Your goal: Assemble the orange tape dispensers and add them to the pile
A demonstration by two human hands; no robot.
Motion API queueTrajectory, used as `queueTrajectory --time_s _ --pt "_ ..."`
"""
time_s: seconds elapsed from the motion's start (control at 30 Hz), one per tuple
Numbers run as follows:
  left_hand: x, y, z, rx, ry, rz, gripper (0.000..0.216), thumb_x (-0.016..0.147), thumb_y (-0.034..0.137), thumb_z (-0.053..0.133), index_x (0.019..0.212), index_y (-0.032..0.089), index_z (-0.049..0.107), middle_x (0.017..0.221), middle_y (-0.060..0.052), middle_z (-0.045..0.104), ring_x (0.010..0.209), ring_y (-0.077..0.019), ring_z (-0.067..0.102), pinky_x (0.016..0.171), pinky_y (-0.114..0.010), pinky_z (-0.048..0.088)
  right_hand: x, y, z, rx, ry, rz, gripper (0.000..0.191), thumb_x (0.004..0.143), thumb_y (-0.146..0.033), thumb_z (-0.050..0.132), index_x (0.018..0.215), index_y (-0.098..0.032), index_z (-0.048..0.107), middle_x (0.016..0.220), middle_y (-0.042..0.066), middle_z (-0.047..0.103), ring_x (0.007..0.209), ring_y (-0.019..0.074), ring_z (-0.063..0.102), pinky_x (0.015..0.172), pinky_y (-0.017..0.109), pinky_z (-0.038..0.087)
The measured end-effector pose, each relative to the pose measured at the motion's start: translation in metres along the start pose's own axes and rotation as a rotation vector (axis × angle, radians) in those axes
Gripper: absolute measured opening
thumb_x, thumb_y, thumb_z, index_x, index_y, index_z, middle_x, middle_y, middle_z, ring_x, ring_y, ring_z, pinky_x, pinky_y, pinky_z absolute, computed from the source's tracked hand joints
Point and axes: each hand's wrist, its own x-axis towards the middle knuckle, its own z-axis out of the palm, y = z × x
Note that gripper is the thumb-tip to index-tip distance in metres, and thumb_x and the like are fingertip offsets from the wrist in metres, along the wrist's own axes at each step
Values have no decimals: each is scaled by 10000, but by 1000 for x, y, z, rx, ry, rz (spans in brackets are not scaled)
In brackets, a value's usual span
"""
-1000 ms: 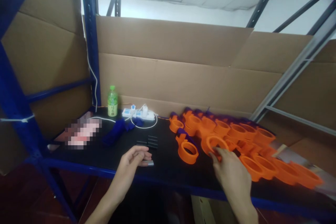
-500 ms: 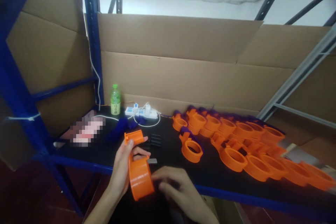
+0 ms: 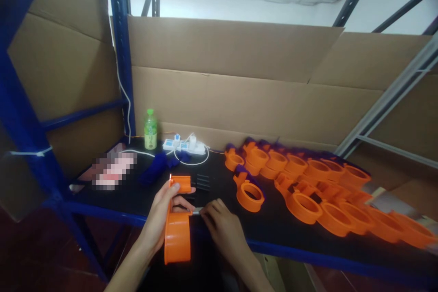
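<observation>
My left hand [image 3: 163, 207] is closed around an orange tape dispenser [image 3: 178, 239], holding it upright over the front edge of the table. The dispenser has a wide ring at the bottom and a smaller ribbed part at the top, under my left thumb. A small grey metal strip [image 3: 196, 211] sticks out to the right from just above the ring. The fingertips of my right hand [image 3: 221, 221] pinch the strip's outer end. Its inner end is hidden by the dispenser and my left fingers.
Several more orange tape dispensers [image 3: 303, 207] lie in rows on the black table to the right. Black strips [image 3: 203, 181] lie behind my hands. A green bottle [image 3: 150, 130], a power strip [image 3: 185, 147] and blue cloth [image 3: 157, 169] are at the back left. Blue uprights and cardboard enclose the table.
My right hand has moved up from beside the ring and now grips the grey strip. The dispenser has turned more upright in my left hand.
</observation>
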Motion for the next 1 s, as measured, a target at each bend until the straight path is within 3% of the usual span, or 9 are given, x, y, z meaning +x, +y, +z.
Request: queueTrajectory --time_s 0.2,0.37,0.6,0.77,1.0 --pt "2 -3 -3 58 -23 -26 367 870 425 619 1095 135 628 1128 -172 733 697 -207 734 637 -307 569 2 0 -7 258 47 98 155 942 -314 537 869 -224 639 955 41 646 899 186 601 716 267 458" --pt "-3 1 0 46 -108 -98 351 880 413 586 1055 116 651 1019 -172 758 668 -210 725 622 -314 569 1 -2 -24 672 127 283 307 886 -491 605 872 -185 620 780 10 578 672 136 501 604 240 401" --pt "-12 5 9 8 -239 -209 315 885 371 552 1008 102 660 975 -179 753 631 -205 709 593 -314 562 -3 -8 -43 1090 -20 422 377 840 -558 639 865 -194 542 654 -60 362 535 71 269 476 191 212" --pt "-13 4 8 48 -246 -214 287 879 361 547 1011 126 648 971 -159 753 618 -194 703 567 -296 552 -2 -8 -48 1099 -82 422 385 849 -564 622 850 -187 539 667 -55 343 540 70 253 468 193 190" --pt "-6 -4 -5 261 -328 -212 343 864 412 570 1095 163 616 967 -116 751 554 -173 691 517 -265 517 -5 0 -64 875 -119 294 335 868 -500 626 815 -170 605 715 -19 497 681 120 440 625 225 357"
